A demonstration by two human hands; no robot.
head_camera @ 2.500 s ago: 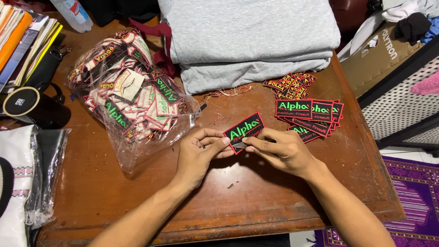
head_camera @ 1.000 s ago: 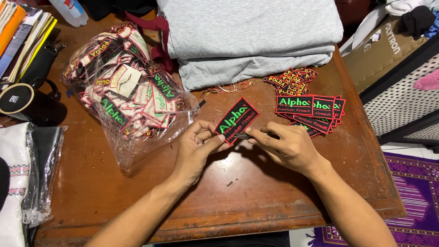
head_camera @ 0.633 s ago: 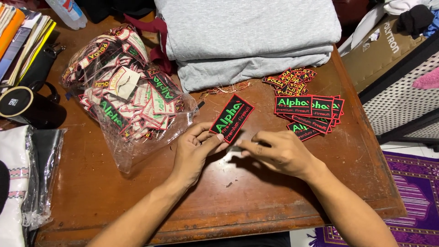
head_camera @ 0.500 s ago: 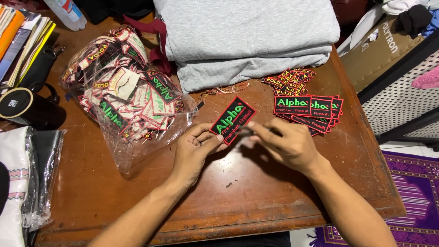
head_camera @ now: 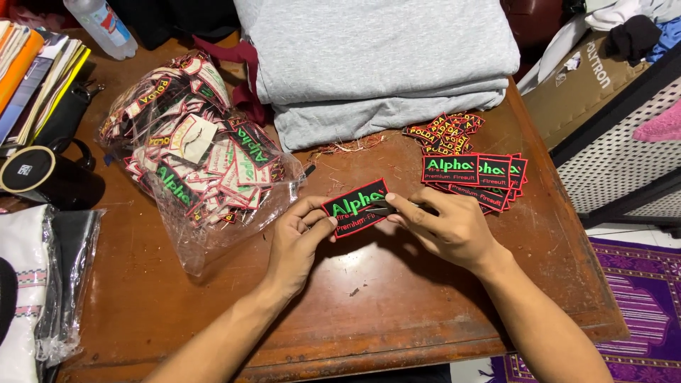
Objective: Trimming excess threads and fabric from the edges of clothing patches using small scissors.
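The wooden desk (head_camera: 397,312) carried folded grey fabric (head_camera: 376,64) at its far edge and a clear bag of patches (head_camera: 198,170) toward its left edge. A stack of patches (head_camera: 482,177) lay near the right edge. At the centre, the black embroidered patch (head_camera: 355,207), red-bordered with green lettering, was pinched by the left hand (head_camera: 298,241) at its left end. The right hand (head_camera: 447,227) covered its right end, fingers closed on a small tool that was hard to identify. Bare wood lay open toward the near edge.
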